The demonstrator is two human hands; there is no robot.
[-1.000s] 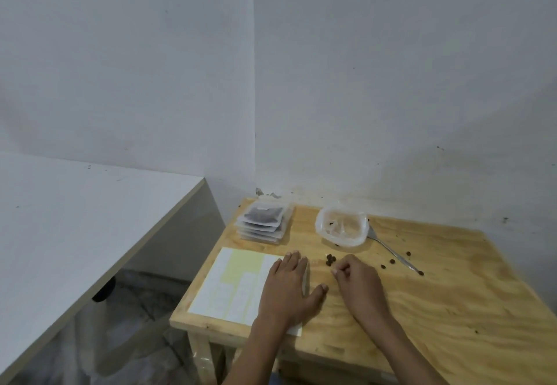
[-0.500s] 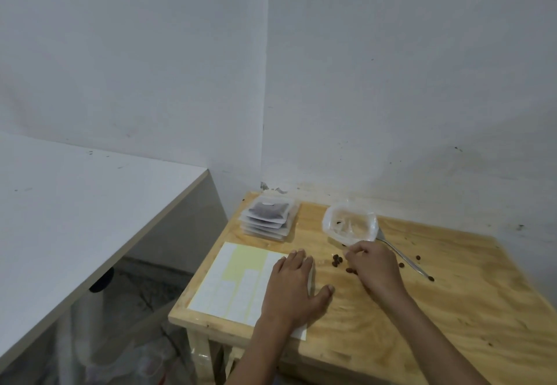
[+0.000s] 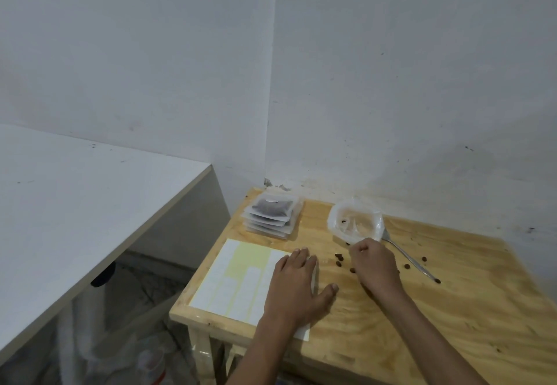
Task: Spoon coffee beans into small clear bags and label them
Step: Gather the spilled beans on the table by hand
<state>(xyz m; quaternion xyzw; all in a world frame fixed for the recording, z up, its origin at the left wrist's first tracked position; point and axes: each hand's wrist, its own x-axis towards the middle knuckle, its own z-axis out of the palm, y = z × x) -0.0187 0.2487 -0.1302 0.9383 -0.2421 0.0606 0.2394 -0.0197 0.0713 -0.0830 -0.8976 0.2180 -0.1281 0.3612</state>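
Note:
A sheet of white labels (image 3: 241, 279) lies at the near left of the wooden table (image 3: 452, 309), and my left hand (image 3: 297, 286) rests flat on its right part with fingers straight. My right hand (image 3: 375, 265) hovers just in front of a clear plastic bag (image 3: 354, 223) that holds a few coffee beans; its fingers are curled and what they pinch is hidden. Loose coffee beans (image 3: 339, 259) lie scattered between my hands and to the right. A metal spoon (image 3: 410, 259) lies on the table right of the bag. A stack of filled clear bags (image 3: 271, 214) sits at the back left corner.
A white desk (image 3: 75, 203) stands to the left, separated from the wooden table by a gap. White walls meet in a corner right behind the table. A plastic bottle (image 3: 152, 366) stands on the floor below the gap.
My right hand has moved away from me, from the loose beans up to the open plastic bag. My left hand has stayed flat on the label sheet.

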